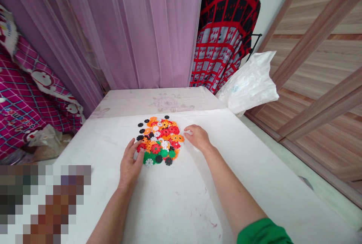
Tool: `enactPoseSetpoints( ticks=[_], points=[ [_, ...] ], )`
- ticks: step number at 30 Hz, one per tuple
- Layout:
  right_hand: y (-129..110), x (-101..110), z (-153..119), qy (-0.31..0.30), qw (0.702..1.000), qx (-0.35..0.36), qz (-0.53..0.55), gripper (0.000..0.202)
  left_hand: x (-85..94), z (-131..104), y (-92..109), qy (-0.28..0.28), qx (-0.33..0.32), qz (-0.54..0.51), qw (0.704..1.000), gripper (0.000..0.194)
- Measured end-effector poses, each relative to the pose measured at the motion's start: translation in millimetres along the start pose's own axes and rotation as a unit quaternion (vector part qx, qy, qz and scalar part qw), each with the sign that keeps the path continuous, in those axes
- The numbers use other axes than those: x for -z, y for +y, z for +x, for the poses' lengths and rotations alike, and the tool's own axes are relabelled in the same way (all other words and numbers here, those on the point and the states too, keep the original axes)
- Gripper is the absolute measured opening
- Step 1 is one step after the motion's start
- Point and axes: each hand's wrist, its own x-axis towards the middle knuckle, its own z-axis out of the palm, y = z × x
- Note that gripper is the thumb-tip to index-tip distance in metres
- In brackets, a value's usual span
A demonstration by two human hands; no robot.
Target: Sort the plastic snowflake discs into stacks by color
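Note:
A heap of flat plastic snowflake discs (161, 138) lies on the white-covered table (169, 198), in red, orange, white, green and black. My left hand (131, 163) is at the heap's left edge, fingers apart, its tips by a red disc (141, 147); whether they touch it I cannot tell. On the other side, my right hand (198, 137) hovers just right of the pile with its fingers spread and nothing in them. Green discs (149, 157) and a white disc (149, 162) sit at the near edge. Several black discs (140, 125) lie along the far left.
Behind the table hangs a purple curtain (141, 29). A white plastic bag (251, 83) stands off the far right corner, before a red and black patterned cloth (223, 44). Wooden cabinet doors (319, 66) line the right. Pink checked bedding (34, 97) is at left; the lower left is pixelated.

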Motion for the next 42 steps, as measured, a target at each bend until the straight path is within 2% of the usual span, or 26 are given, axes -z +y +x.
enactPoseSetpoints(
  ticks=[4,7,10,14,18,23,27,32,38,42],
  points=[
    [-24,-9,21,-0.028,0.998,0.046,-0.023,0.031,-0.4,0,-1,0.001,-0.005,-0.009,1.0,0.039],
    [-33,-17,32,-0.04,0.994,0.1,-0.033,0.04,-0.1,-1,0,-0.003,0.005,-0.009,1.0,0.039],
    [-38,-25,39,-0.058,0.988,0.134,-0.044,0.038,-0.2,0,-1,-0.002,-0.001,-0.008,1.0,0.037],
    [-41,-30,43,-0.057,0.987,0.143,-0.034,0.036,-1.2,0,-5,-0.006,-0.006,-0.011,1.0,0.038],
    [-20,-16,42,-0.006,0.993,0.111,0.051,0.033,-2.0,0,-5,0.001,-0.008,-0.011,1.0,0.038],
    [42,9,21,0.071,0.992,0.013,0.105,0.02,-1.5,-1,0,0.004,0.0,-0.013,1.0,0.04],
    [72,4,-2,0.068,0.989,-0.004,0.133,0.023,-0.6,0,1,0.002,-0.004,-0.011,1.0,0.04],
    [70,-11,-7,0.04,0.99,0.0,0.137,0.022,0.8,-1,3,0.008,0.001,-0.009,1.0,0.039],
    [65,-7,-5,0.006,0.991,0.016,0.133,0.015,2.3,-1,6,0.002,0.0,0.003,1.0,0.039],
    [60,-5,-7,-0.01,0.992,0.021,0.127,0.019,3.1,-1,7,0.002,0.004,0.006,1.0,0.041]
  ],
)
